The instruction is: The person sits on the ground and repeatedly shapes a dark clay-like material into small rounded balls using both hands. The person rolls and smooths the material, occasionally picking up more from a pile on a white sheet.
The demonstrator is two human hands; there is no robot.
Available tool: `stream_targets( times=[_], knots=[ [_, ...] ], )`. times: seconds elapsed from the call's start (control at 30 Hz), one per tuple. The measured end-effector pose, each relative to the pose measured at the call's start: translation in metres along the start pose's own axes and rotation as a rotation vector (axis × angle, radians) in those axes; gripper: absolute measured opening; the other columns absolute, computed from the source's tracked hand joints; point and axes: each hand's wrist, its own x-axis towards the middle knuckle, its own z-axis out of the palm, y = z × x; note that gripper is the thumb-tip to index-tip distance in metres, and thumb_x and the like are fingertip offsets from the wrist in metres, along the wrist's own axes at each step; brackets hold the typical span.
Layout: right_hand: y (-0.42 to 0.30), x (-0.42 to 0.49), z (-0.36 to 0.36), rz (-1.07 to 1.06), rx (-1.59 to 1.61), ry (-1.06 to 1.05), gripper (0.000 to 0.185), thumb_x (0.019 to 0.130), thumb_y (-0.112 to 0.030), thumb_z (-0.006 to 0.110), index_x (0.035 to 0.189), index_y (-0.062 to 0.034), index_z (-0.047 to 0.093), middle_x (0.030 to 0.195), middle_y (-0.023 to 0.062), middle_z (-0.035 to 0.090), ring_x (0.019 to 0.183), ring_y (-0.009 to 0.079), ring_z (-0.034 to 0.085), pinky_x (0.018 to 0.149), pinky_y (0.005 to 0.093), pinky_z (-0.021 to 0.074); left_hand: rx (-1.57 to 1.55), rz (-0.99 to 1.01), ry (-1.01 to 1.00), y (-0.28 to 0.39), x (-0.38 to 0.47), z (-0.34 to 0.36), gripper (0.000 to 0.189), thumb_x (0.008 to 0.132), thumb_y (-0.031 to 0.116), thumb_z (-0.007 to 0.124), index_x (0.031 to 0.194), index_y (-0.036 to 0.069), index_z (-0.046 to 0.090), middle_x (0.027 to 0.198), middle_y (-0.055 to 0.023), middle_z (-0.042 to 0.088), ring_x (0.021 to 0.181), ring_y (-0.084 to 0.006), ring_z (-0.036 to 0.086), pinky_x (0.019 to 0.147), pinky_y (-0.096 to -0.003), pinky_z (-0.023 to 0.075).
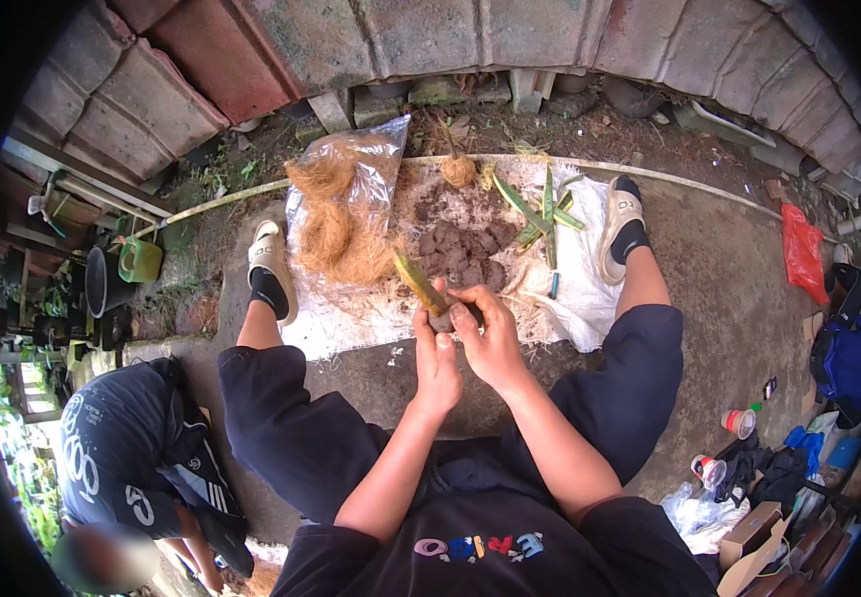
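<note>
My left hand (pixel 436 367) cups a ball of dark, moist soil (pixel 440 323) from below and the left. From the other side, my right hand (pixel 496 339) presses its thumb and fingers against the same ball. A variegated snake plant leaf cutting (pixel 417 282) stands tilted out of the soil ball. Beyond my hands, a mound of dark soil (pixel 464 250) lies on a white woven sack (pixel 587 317). Loose brown coconut fibre (pixel 337 239) spills from a clear plastic bag (pixel 389 149) on the left. Several cut snake plant leaves (pixel 548 205) lie to the right.
A fibre-wrapped ball (pixel 459 172) with an upright stem sits at the sack's far edge, near a thin pale pipe (pixel 624 170). A co-worker (pixel 132 440) bends over at lower left. Cardboard boxes (pixel 755 537), plastic cups (pixel 738 423) and a blue bag (pixel 852 366) lie right.
</note>
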Motion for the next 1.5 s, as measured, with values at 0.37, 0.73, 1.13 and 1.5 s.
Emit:
stream_targets(
  times=[0.37, 0.73, 1.13, 1.5],
  knots=[
    [0.008, 0.009, -0.012, 0.264, 0.385, -0.012, 0.02, 0.093, -0.006, 0.057, 0.113, -0.0032, 0.058, 0.101, 0.0054, 0.062, 0.095, 0.0123, 0.057, 0.084, 0.0283, 0.0459, -0.454, -0.282, 0.221, 0.001, 0.013, -0.013, 0.044, 0.105, 0.038, 0.036, 0.134, 0.004, 0.04, 0.108, -0.0152, 0.062, 0.088, -0.0217, 0.063, 0.079, -0.037, 0.0529],
    [0.002, 0.019, -0.013, 0.357, 0.576, 0.064, 0.015, 0.104, -0.015, 0.047, 0.113, -0.005, 0.055, 0.097, 0.0062, 0.063, 0.074, 0.0077, 0.059, 0.066, 0.0234, 0.0497, -0.554, -0.566, 0.289, 0.002, 0.024, -0.017, 0.032, 0.099, 0.038, 0.053, 0.117, 0.012, 0.046, 0.084, -0.0066, 0.056, 0.063, -0.0131, 0.05, 0.058, -0.0269, 0.0431],
    [0.028, 0.028, 0.008, 0.446, 0.597, 0.096, 0.014, 0.102, -0.008, 0.045, 0.111, -0.0053, 0.056, 0.081, 0.0016, 0.056, 0.063, 0.0049, 0.047, 0.061, 0.0214, 0.0436, -0.656, -0.525, 0.155, -0.025, 0.034, -0.013, 0.042, 0.099, 0.039, 0.054, 0.132, 0.016, 0.039, 0.118, -0.0065, 0.055, 0.089, -0.0142, 0.054, 0.065, -0.0274, 0.0426],
    [0.045, 0.034, 0.009, 0.318, 0.481, 0.126, 0.016, 0.095, 0.001, 0.047, 0.107, -0.0019, 0.057, 0.096, 0.0032, 0.058, 0.072, 0.0054, 0.053, 0.063, 0.0221, 0.0484, -0.632, -0.576, 0.226, -0.024, 0.042, -0.01, 0.043, 0.103, 0.039, 0.048, 0.135, 0.01, 0.042, 0.117, -0.0066, 0.058, 0.092, -0.0177, 0.063, 0.078, -0.0287, 0.0536]
  ],
)
